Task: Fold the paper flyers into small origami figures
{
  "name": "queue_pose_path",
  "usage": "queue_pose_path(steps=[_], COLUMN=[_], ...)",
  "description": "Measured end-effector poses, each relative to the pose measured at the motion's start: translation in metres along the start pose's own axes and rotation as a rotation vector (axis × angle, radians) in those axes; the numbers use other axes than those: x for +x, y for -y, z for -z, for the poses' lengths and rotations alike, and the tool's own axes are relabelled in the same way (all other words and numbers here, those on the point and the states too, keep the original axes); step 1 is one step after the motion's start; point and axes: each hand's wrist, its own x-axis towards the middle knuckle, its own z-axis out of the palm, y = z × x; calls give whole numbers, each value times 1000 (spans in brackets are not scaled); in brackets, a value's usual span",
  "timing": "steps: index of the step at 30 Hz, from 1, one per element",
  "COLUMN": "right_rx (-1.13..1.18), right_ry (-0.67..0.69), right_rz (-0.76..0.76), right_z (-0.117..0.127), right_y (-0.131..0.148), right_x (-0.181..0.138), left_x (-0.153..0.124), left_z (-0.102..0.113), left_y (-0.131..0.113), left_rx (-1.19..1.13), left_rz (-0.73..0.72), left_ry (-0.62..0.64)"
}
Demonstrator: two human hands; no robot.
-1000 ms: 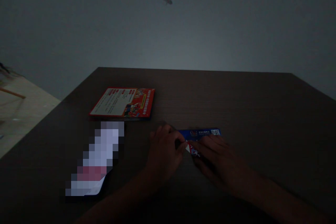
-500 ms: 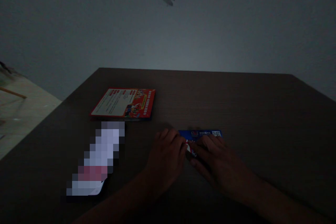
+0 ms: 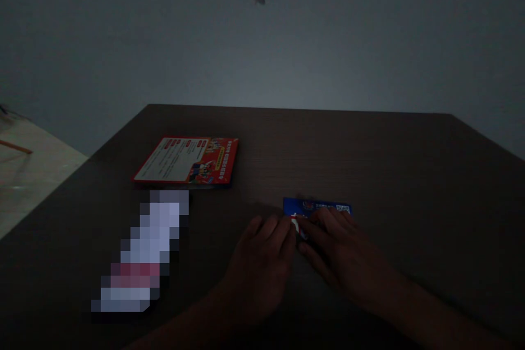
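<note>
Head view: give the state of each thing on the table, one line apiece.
blue printed paper: flat, corner folded over, under both hands
red leaflet: flat, untouched
blurred sheet: flat, untouched
left hand: fingers on the paper
right hand: fingers on the paper

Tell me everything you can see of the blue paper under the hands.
The blue paper is a thin printed sheet with a white QR-like square at its right end and a red-and-white patch showing between the hands. It lies on the dark table. The left hand and right hand rest on it, hiding its near part.
</note>
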Motion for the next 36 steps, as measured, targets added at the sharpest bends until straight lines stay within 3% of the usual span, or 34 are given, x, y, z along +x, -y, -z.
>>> queue_pose_path(steps=[12,29,36], right_rx=[18,26,4], right_ry=[4,7,-22], right_rz=[1,10,19], right_z=[2,5,4], right_y=[2,3,3], right_x=[1,1,0], left_x=[-3,-8,-5], left_z=[5,-6,1], left_y=[-4,-9,-9], left_rx=[34,24,-11], left_rz=[19,78,96], left_ry=[57,-29,-16])
